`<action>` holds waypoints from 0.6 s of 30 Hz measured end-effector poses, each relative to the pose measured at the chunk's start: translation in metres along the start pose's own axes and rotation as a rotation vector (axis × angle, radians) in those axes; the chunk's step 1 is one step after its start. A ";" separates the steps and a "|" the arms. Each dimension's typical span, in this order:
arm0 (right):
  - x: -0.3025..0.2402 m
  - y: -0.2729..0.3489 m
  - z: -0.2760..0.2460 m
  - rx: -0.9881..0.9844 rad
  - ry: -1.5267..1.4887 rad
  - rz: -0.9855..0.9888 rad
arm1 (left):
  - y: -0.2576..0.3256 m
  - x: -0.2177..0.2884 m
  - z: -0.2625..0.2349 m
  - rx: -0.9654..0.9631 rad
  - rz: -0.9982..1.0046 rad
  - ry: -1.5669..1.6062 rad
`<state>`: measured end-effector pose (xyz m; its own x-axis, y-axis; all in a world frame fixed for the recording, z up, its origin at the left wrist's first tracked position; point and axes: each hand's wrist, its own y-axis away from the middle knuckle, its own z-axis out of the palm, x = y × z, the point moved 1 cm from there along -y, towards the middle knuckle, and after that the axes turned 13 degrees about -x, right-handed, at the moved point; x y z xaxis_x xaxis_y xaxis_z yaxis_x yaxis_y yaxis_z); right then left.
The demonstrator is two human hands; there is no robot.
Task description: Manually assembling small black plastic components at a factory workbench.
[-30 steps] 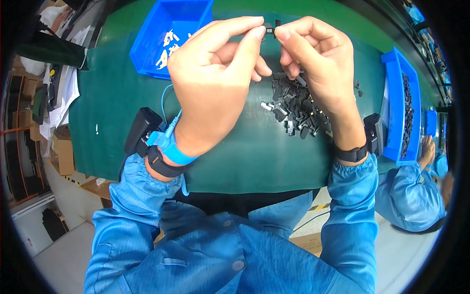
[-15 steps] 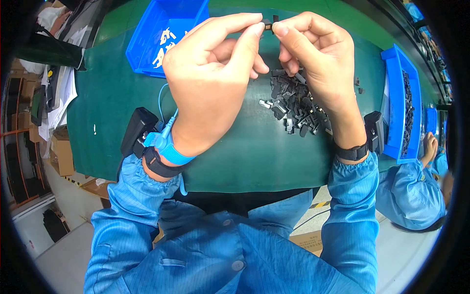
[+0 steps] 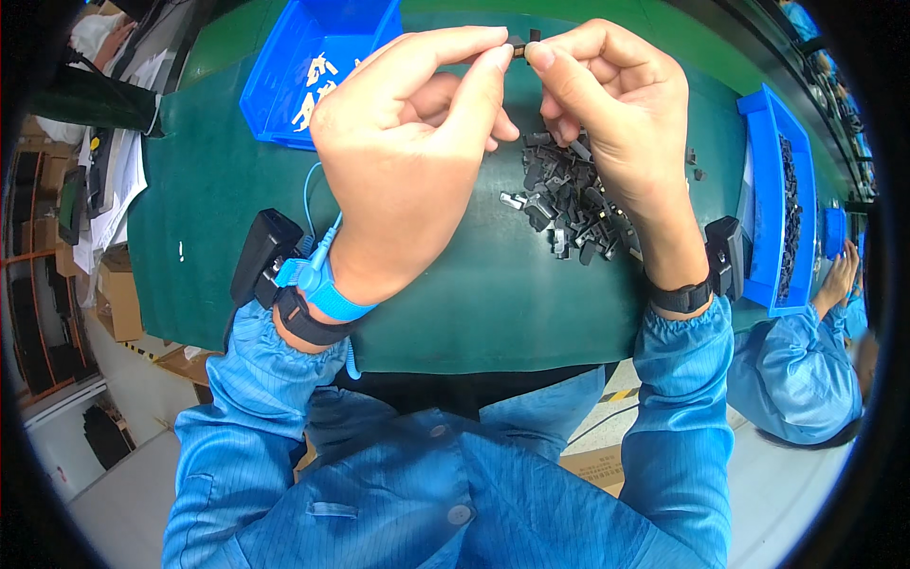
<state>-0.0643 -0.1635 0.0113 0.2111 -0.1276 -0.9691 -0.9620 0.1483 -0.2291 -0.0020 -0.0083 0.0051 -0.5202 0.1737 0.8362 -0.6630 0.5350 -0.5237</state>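
Observation:
Between the fingertips of both hands, over the far part of the table, is a small black plastic part [image 3: 518, 49]. My left hand [image 3: 408, 142] pinches one end of it with thumb and index finger. From the other side my right hand [image 3: 621, 109] grips it in the same way, its other fingers curled. The fingertips partly hide the part, so its full shape cannot be made out. Beneath and beside my right hand lies a loose pile of small black parts [image 3: 564, 194], some with shiny metal bits.
A blue bin [image 3: 275, 104] with cream-coloured pieces [image 3: 320, 68] stands at the far left. Another blue bin [image 3: 758, 190], full of black parts, is at the right edge. A blue cord [image 3: 310, 194] runs from my left wristband. A co-worker [image 3: 791, 379] sits at right.
The held part has turned slightly between my fingertips; both hands stay almost in place. The co-worker's hands at the right have shifted a little.

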 end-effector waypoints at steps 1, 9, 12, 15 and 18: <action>0.000 0.001 0.000 0.020 0.037 0.013 | 0.000 0.000 0.000 0.005 -0.005 0.007; -0.004 0.002 0.005 0.035 0.048 0.019 | 0.001 -0.001 -0.002 -0.006 0.013 -0.037; -0.005 0.002 0.005 0.035 0.045 0.021 | 0.001 -0.001 -0.003 -0.014 0.034 -0.076; -0.005 0.002 0.006 0.037 0.043 0.017 | 0.001 -0.001 -0.003 -0.019 0.035 -0.070; -0.004 0.002 0.006 0.039 0.039 0.000 | 0.001 -0.001 -0.002 -0.020 0.037 -0.087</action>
<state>-0.0659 -0.1569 0.0140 0.2031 -0.1654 -0.9651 -0.9546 0.1860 -0.2328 -0.0006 -0.0060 0.0037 -0.5897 0.1214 0.7984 -0.6321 0.5460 -0.5499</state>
